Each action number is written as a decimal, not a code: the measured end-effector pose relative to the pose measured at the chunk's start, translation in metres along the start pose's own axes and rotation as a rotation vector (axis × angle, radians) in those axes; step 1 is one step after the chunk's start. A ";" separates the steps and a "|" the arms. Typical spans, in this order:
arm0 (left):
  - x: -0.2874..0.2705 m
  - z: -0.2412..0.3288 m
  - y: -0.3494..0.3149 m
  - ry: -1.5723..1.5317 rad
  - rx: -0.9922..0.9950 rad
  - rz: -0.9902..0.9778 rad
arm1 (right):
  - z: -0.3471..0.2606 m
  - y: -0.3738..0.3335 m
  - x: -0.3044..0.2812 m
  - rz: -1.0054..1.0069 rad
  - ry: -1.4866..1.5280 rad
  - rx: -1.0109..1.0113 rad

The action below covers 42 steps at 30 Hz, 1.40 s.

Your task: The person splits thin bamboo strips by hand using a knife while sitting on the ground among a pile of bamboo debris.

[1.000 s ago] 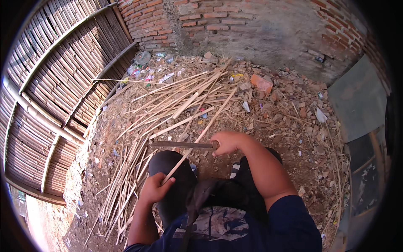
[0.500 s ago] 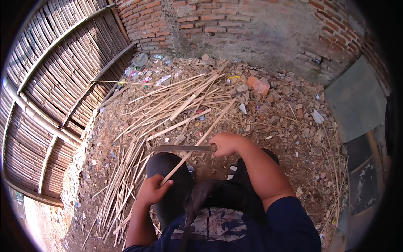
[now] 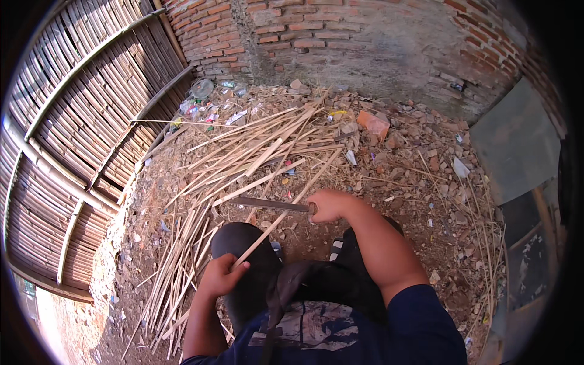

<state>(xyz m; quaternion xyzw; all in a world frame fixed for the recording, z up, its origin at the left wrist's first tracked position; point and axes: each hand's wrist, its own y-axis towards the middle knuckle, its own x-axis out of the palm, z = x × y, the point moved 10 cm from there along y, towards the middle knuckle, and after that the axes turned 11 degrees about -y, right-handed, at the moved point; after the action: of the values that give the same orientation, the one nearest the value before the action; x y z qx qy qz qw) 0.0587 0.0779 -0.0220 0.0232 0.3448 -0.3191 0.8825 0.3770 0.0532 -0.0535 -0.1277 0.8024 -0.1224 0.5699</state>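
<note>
My left hand [image 3: 222, 277] is closed round the near end of a long bamboo strip [image 3: 272, 225], beside my left knee. The strip slants up and away to the right over the ground. In my right hand [image 3: 328, 205] is the handle of a machete [image 3: 274, 204], its long dark blade pointing left. The blade crosses the strip near my right fist; whether its edge presses into the strip I cannot tell. Beyond and to the left lies a loose heap of bamboo strips [image 3: 255, 146], with more strips [image 3: 176, 274] spread by my left leg.
A bamboo slat wall [image 3: 79, 134] stands on the left and a brick wall [image 3: 316, 36] at the back. Rubble and litter cover the ground, with a broken orange brick [image 3: 373, 123] among them. A grey panel [image 3: 517, 146] leans at the right.
The machete's blade has tilted, its tip rising away from my left knee, and my right hand has shifted slightly. My left hand and the bamboo strip have hardly moved.
</note>
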 end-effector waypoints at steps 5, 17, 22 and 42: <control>0.000 -0.001 0.000 0.037 0.016 0.012 | 0.002 0.012 0.005 0.063 0.050 -0.053; 0.000 0.001 -0.001 0.008 -0.020 -0.016 | 0.025 0.007 0.002 0.081 0.054 0.061; -0.001 -0.003 -0.001 0.023 0.012 0.004 | -0.003 0.010 0.004 0.059 0.013 -0.034; 0.000 -0.001 -0.002 0.016 0.011 0.008 | 0.006 0.008 -0.001 0.084 -0.010 0.009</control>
<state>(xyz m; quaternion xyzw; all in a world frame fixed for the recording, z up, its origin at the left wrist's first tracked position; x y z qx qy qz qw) 0.0573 0.0768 -0.0223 0.0319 0.3499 -0.3170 0.8809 0.3821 0.0611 -0.0575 -0.0917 0.8037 -0.1013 0.5791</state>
